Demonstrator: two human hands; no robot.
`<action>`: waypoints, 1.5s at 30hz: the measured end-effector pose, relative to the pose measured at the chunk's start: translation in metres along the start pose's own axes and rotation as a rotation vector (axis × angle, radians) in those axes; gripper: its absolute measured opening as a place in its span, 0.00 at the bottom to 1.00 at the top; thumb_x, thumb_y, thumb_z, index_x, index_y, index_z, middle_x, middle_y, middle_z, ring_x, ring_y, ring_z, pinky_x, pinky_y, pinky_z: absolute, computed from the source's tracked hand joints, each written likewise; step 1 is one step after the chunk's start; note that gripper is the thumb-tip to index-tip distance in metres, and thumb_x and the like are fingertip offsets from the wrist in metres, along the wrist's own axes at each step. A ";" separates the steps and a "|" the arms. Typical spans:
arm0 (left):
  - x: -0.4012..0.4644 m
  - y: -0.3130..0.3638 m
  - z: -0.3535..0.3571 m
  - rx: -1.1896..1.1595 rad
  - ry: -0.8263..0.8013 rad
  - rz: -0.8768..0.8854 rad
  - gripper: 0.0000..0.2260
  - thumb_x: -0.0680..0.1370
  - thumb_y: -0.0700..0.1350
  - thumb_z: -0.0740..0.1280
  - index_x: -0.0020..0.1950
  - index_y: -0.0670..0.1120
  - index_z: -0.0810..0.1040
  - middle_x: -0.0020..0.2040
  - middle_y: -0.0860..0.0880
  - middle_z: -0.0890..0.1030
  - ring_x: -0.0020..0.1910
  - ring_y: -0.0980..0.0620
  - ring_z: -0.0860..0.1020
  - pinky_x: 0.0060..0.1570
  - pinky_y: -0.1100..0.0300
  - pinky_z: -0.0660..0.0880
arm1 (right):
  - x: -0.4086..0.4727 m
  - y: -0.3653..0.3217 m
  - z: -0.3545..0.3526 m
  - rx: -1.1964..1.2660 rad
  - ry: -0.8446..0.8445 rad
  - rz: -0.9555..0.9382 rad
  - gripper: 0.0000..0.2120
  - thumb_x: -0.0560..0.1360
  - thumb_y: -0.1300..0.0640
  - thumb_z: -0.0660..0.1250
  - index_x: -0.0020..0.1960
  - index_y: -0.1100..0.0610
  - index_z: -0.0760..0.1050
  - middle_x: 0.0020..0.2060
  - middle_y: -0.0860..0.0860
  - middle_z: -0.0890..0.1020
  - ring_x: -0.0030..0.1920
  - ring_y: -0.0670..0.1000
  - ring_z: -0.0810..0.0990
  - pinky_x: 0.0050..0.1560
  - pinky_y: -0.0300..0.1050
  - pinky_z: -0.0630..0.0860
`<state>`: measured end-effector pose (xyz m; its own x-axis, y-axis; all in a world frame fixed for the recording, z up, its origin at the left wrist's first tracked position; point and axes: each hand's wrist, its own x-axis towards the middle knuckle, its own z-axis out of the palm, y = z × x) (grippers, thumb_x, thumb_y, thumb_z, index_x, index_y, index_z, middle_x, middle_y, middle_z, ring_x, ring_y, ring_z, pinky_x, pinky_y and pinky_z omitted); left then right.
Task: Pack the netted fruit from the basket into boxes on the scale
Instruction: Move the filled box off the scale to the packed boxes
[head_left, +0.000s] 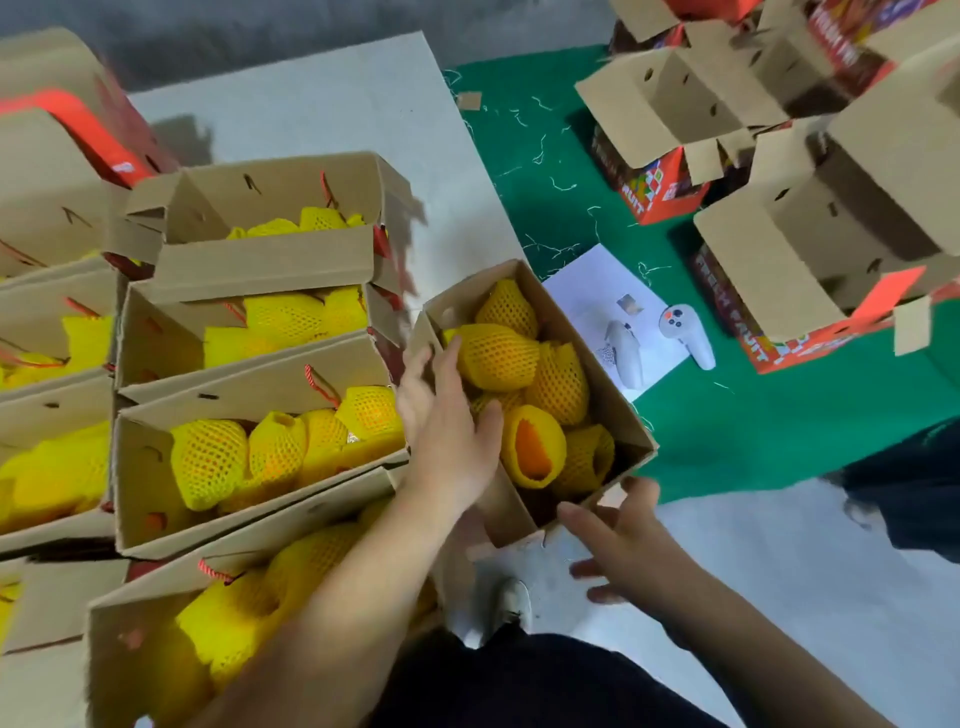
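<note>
Left hand (447, 431) lies flat on netted fruit (496, 356) (boxed); right hand (621, 545) spread under box (618, 415).

Floor (322, 98): pale grey, smooth, filling the left and lower ground; a darker grey band at 12 o'clock along the far edge.

Green mat (737, 426): laid over the floor from 1 to 4 o'clock, its near edge straight against the grey, strewn with thin pale shreds (550, 182).

White sheet of paper (597, 291): on the mat at 3 o'clock, beside the mat's left edge.

Two white handheld controllers (685, 332): one lying on the sheet, the other at its right corner.

Light: even, soft, casting faint shadows on the floor at 11 o'clock.
</note>
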<state>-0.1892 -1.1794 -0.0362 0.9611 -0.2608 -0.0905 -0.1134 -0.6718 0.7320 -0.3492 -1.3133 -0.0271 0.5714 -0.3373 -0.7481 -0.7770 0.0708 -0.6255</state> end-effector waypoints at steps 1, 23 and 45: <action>-0.023 0.000 0.002 -0.098 0.010 -0.091 0.37 0.80 0.47 0.71 0.84 0.55 0.54 0.81 0.54 0.54 0.80 0.49 0.53 0.77 0.57 0.53 | 0.001 -0.001 -0.017 -0.106 0.109 -0.047 0.20 0.80 0.43 0.69 0.62 0.52 0.64 0.56 0.49 0.81 0.44 0.53 0.87 0.42 0.54 0.85; -0.023 -0.003 0.016 -0.579 -0.024 -0.417 0.25 0.86 0.39 0.59 0.83 0.52 0.64 0.75 0.48 0.76 0.74 0.44 0.74 0.74 0.43 0.72 | 0.055 -0.049 -0.003 -0.573 0.210 -0.288 0.09 0.84 0.56 0.56 0.64 0.57 0.67 0.53 0.58 0.78 0.51 0.62 0.77 0.53 0.55 0.75; -0.201 -0.228 -0.189 -0.285 0.199 -0.504 0.19 0.83 0.36 0.65 0.75 0.43 0.72 0.65 0.36 0.80 0.65 0.31 0.76 0.62 0.34 0.75 | -0.056 0.004 0.183 -0.511 0.149 -0.487 0.20 0.81 0.62 0.62 0.63 0.46 0.57 0.73 0.54 0.63 0.64 0.64 0.75 0.64 0.64 0.76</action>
<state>-0.3086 -0.8427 -0.0576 0.9106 0.1940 -0.3650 0.4131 -0.4595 0.7863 -0.3362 -1.1224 -0.0282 0.8706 -0.3458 -0.3499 -0.4905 -0.5559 -0.6711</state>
